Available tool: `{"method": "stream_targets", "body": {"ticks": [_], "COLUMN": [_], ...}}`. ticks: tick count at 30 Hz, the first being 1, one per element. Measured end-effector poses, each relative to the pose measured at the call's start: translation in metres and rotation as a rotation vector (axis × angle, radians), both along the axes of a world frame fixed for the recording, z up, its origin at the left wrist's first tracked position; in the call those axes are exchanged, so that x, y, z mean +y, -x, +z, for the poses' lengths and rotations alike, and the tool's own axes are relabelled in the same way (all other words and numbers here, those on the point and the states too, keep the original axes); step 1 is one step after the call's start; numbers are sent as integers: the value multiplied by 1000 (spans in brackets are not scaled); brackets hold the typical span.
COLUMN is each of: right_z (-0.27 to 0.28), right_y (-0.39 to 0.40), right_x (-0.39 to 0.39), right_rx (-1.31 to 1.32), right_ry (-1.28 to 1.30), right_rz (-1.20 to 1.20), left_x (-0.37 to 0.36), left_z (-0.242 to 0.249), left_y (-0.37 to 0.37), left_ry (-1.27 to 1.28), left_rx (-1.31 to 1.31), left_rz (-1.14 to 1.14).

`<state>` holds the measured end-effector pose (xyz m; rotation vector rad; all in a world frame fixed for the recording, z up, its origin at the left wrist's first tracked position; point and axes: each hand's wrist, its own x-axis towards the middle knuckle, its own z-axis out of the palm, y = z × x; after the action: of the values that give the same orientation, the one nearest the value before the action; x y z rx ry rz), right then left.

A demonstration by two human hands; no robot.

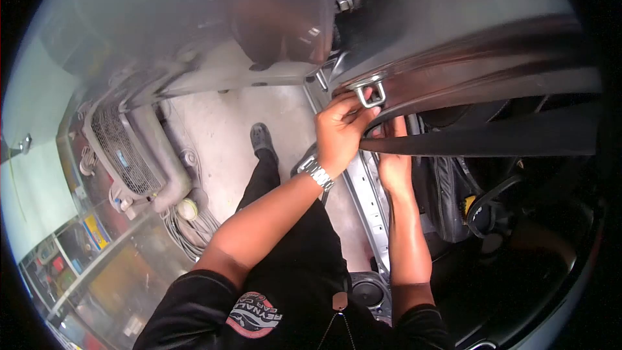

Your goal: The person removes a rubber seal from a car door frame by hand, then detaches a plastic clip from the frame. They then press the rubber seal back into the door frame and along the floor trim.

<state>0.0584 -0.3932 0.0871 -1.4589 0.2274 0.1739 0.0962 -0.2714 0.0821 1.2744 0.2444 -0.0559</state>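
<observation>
Beside a pale floor (210, 136), a long, smooth, black strip (479, 142) runs sideways below the edge of the car frame (453, 84), near a shiny metal loop (381, 96), its thin end pointing left toward the bent left hand (340, 131) and crossing the right hand (396, 167), both grips too hidden to tell.
</observation>
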Motion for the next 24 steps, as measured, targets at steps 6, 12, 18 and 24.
{"method": "stream_targets", "body": {"ticks": [6,12,18,24], "right_z": [-2,25,79,45], "right_y": [6,3,43,35], "right_x": [-2,1,-34,-49], "right_rx": [-192,8,382,103], "right_ry": [434,345,-258,197], "right_rz": [-3,42,94,-99], "left_x": [-5,-4,-4,-4], "left_z": [-7,-5,-6,2], "left_y": [2,3,1,3], "left_ry": [36,9,17,70], "left_rx": [6,8,7,-6], "left_rz": [40,46,35,51]}}
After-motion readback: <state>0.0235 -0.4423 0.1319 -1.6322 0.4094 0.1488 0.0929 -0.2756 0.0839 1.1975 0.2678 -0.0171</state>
